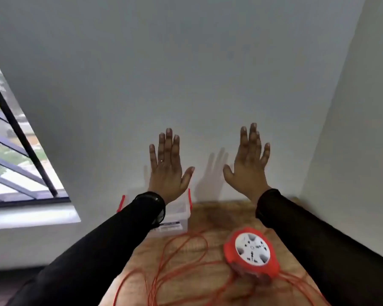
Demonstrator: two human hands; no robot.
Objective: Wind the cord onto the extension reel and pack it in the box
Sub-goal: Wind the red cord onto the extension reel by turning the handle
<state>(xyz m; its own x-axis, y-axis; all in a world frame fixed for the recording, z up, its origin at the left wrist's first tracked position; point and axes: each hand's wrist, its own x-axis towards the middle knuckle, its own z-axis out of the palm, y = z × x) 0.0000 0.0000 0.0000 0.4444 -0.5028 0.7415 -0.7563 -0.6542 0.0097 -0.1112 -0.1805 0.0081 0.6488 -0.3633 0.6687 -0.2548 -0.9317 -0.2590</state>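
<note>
A red extension reel (251, 252) with a white socket face lies flat on the wooden table (219, 215), right of centre. Its red cord (181, 259) sprawls in loose loops over the table in front and to the left of it. A clear plastic box (177, 215) with red clips stands at the table's far left corner, partly hidden by my left forearm. My left hand (168, 168) and my right hand (248, 166) are both raised above the table with fingers straight and spread, backs facing me, holding nothing. The left hand hovers over the box, the right one beyond the reel.
A white wall rises right behind the table and another wall (352, 151) closes in on the right. A window (13, 155) with dark bars and a white sill lies to the left. Dark floor shows at the lower left.
</note>
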